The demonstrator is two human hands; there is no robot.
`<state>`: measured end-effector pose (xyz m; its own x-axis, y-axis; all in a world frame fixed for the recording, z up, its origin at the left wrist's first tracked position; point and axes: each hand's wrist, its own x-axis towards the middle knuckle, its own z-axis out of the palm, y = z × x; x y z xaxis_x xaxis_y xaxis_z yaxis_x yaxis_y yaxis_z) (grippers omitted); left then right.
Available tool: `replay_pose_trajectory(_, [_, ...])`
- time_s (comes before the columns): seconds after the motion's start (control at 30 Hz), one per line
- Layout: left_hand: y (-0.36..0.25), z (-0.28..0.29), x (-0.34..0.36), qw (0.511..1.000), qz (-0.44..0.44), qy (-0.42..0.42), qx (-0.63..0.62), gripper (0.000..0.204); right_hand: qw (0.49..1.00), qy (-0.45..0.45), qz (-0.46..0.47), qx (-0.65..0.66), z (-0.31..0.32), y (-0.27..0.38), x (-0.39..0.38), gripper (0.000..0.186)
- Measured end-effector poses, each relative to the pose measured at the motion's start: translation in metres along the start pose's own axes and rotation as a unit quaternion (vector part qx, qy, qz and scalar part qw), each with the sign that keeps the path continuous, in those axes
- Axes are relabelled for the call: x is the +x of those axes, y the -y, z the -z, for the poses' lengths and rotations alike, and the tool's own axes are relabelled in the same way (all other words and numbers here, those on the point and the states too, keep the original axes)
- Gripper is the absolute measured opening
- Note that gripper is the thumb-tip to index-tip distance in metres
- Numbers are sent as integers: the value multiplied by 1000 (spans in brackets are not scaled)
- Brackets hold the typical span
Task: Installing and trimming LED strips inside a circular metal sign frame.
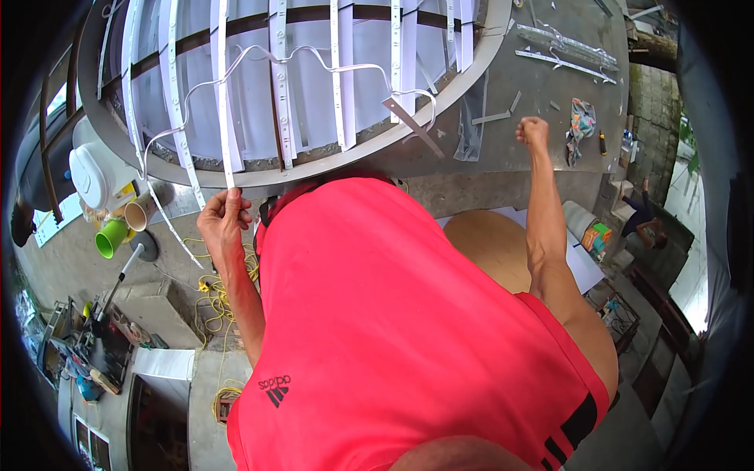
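Note:
My left hand (224,221) pinches the lower end of a white LED strip (225,118) between thumb and fingers, just outside the near rim of a large round metal frame (330,166). Several similar strips run lengthwise across the frame over pale panels. A thin white wire (263,52) loops loosely over them, and one strip end (179,239) dangles past the rim on the left. Over the grey table, my right hand (533,132) is closed in a fist; anything inside it is hidden. A flat metal piece (414,128) lies across the frame's right edge.
On the grey table (510,145) lie a patterned cloth (581,129), a screwdriver (602,144) and packaged strips (565,47). At left are a green cup (111,238) and a yellow cord (214,298). A round brown board (487,247) is beside me; another person (648,228) is at far right.

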<state>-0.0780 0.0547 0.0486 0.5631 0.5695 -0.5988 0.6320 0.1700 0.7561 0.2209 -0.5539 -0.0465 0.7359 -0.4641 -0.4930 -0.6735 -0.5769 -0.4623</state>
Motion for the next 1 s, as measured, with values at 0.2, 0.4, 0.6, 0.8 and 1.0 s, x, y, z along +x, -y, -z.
replay_pose_trajectory(0.2, [1, 5, 3, 1000, 24, -12, -14, 29, 997, -20, -18, 69, -10, -52, 8, 18])
replay_pose_trajectory(0.4, [7, 8, 4, 999, -2, -13, -39, 27, 971, 86, 202, -98, -24, -11, -35, 21])
replay_pose_trajectory(0.6, [6, 8, 3, 1000, -3, -4, -15, 26, 968, 145, 202, -24, -52, -1, -84, 20])
replay_pose_trajectory(0.8, [7, 7, 6, 1000, -6, -4, 7, 23, 989, 41, 129, 52, -41, -25, -72, 19])
replay_pose_trajectory(1.0, [15, 8, 7, 999, -48, 6, -11, 21, 987, -31, 69, 140, -21, -74, -68, 19])
